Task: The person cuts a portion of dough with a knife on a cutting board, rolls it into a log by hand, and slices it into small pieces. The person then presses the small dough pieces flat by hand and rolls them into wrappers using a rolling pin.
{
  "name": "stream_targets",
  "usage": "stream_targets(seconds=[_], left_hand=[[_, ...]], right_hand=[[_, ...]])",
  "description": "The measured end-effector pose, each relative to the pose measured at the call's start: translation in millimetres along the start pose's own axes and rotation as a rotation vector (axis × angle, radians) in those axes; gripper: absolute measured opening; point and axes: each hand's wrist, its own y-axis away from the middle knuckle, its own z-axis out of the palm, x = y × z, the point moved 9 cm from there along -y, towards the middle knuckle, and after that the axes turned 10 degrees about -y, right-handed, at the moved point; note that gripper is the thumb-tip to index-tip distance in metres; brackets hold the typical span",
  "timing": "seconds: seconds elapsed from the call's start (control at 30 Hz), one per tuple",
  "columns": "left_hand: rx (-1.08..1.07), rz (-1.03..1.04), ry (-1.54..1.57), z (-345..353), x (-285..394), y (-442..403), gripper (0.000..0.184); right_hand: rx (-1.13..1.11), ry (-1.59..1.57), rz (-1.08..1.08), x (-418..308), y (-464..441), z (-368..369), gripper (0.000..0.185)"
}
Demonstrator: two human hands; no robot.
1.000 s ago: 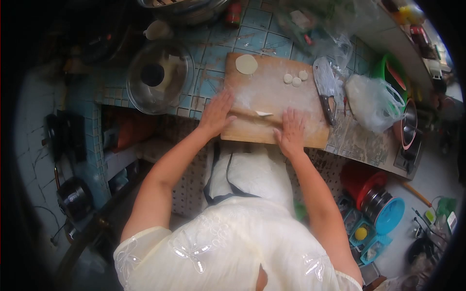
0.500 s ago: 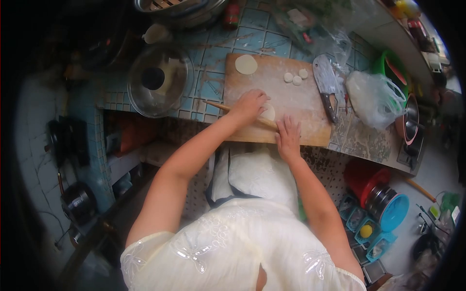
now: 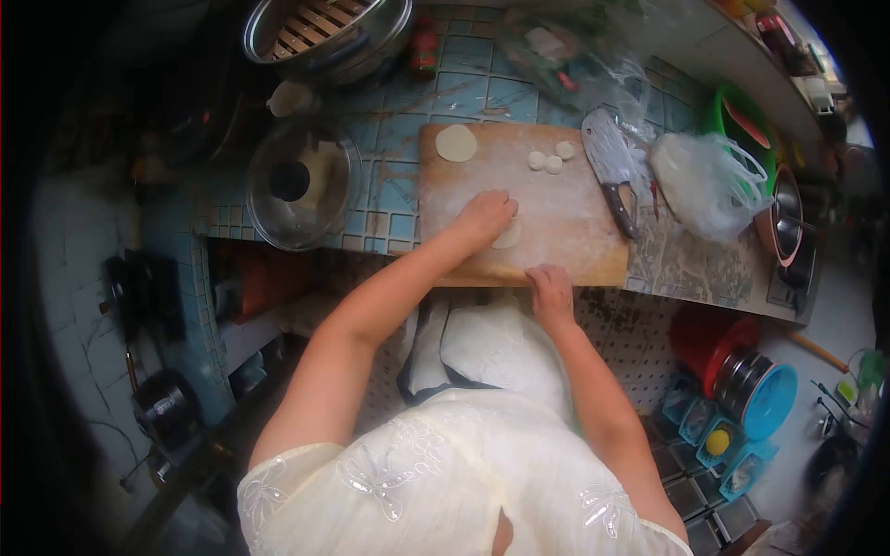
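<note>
My left hand (image 3: 488, 219) is over the middle of the wooden board, its curled fingers at the edge of a flat dough round (image 3: 507, 233) that they partly cover. Close to the board's front edge, my right hand (image 3: 552, 284) is closed around the end of a thin rolling pin (image 3: 505, 275), which lies nearly level and blends with the board. Another dough round (image 3: 456, 144) lies flat at the far left corner. Farther back sit 3 small dough pieces (image 3: 553, 164). Flour dusts the cutting board (image 3: 584, 222).
A cleaver (image 3: 607, 167) lies along the board's right side, beside a plastic bag (image 3: 705, 185). To the left rests a glass lid (image 3: 301, 185), with a steamer pot (image 3: 329, 37) behind it. A green basin (image 3: 737, 120) and a pan (image 3: 786, 218) stand far right.
The rolling pin has come toward me, off the dough round, to the board's front edge, with my right hand at its end. My left hand has let go of the pin and is now at the dough.
</note>
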Motion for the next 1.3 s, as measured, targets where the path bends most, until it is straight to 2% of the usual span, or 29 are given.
stream_targets(seconds=[0.03, 0.07, 0.13, 0.2, 0.27, 0.37, 0.43, 0.5, 0.57, 0.6, 0.63, 0.67, 0.7, 0.77, 0.8, 0.83, 0.87, 0.9, 0.93, 1.0, 1.07, 1.13, 1.2, 1.3], left_hand=[[-0.100, -0.014, -0.025, 7.8, -1.9, -0.6, 0.011], [-0.101, -0.008, -0.025, 6.2, -1.7, -0.9, 0.011], [-0.133, -0.348, 0.326, -8.0, -25.1, 4.2, 0.010], [0.022, -0.526, 0.549, -5.1, -73.4, 8.0, 0.014], [0.205, -0.643, 0.512, -50.6, -104.1, 3.9, 0.016], [0.307, -0.621, 0.399, -68.0, -135.0, 8.7, 0.020], [0.495, -0.376, -0.326, -118.6, -83.0, 16.4, 0.026], [0.228, -0.174, -0.109, -87.7, -49.4, 32.4, 0.033], [-0.205, -0.294, 0.271, -49.3, -27.1, 58.3, 0.033], [-0.205, -0.293, 0.271, -45.7, -20.2, 69.0, 0.033], [-0.201, -0.394, 0.255, -39.6, -26.2, 83.7, 0.034], [-0.197, -0.496, 0.237, -35.3, -33.9, 97.5, 0.035], [-0.196, -0.498, 0.238, -35.7, -33.2, 103.8, 0.035], [-0.088, -0.717, 0.181, -43.8, -49.4, 126.6, 0.036], [-0.088, -0.723, 0.185, -40.7, -49.3, 135.0, 0.036], [0.023, -0.761, 0.256, -43.9, -52.7, 145.4, 0.035], [0.136, -0.794, 0.325, -48.5, -56.6, 156.0, 0.035], [0.137, -0.797, 0.328, -49.6, -56.5, 162.5, 0.035], [0.183, -0.821, 0.361, -52.8, -57.7, 170.9, 0.035], [0.241, -0.852, 0.403, -50.8, -61.8, 186.9, 0.035], [0.350, -0.878, 0.326, -48.8, -67.2, 204.4, 0.034], [0.365, -0.902, 0.342, -47.8, -66.2, 207.4, 0.034], [0.376, -0.919, 0.353, -50.8, -61.3, 208.2, 0.035], [0.383, -0.977, 0.412, -51.5, -56.7, 208.3, 0.036]], right_hand=[[-0.012, -0.006, -0.003, 1.7, 1.3, 0.9, 0.029], [-0.024, -0.013, -0.007, 3.5, 2.4, 1.1, 0.029], [-0.019, -0.016, -0.016, 1.3, 0.6, -2.0, 0.029], [-0.012, -0.019, -0.025, -0.6, -3.0, -4.8, 0.029], [-0.012, -0.023, -0.018, -1.1, -4.4, -6.3, 0.029], [-0.016, -0.036, -0.066, 1.3, -11.5, -10.3, 0.028], [-0.026, -0.018, -0.093, 1.9, -31.2, -20.5, 0.028], [-0.035, -0.004, -0.118, 2.2, -57.9, -29.5, 0.028], [-0.034, 0.009, -0.191, 2.5, -89.4, -34.8, 0.026], [-0.051, -0.001, -0.213, 7.6, -103.9, -33.4, 0.028], [-0.069, -0.011, -0.235, 11.2, -119.1, -32.1, 0.030], [0.009, -0.007, -0.208, 16.3, -135.3, -35.7, 0.036], [0.086, -0.002, -0.181, 21.2, -150.9, -39.4, 0.042], [0.043, 0.090, -0.156, 42.5, -176.2, -27.5, 0.048], [0.005, 0.181, -0.127, 51.2, -179.4, -18.9, 0.055], [-0.002, 0.180, -0.127, 58.7, -174.0, -17.6, 0.055], [-0.084, 0.223, -0.126, 69.6, -167.3, -14.8, 0.056], [-0.166, 0.268, -0.125, 80.8, -160.2, -10.5, 0.057], [-0.170, 0.270, -0.126, 88.3, -148.2, -9.9, 0.057], [-0.153, 0.293, 0.029, 100.9, -129.3, -16.8, 0.054], [-0.129, 0.307, 0.001, 88.2, -132.2, -17.5, 0.053], [-0.106, 0.311, -0.028, 73.3, -142.3, -8.2, 0.053], [-0.149, -0.049, 0.003, 68.7, -153.6, 14.4, 0.054], [-0.196, -0.002, -0.100, 41.3, -123.0, 36.6, 0.056]])
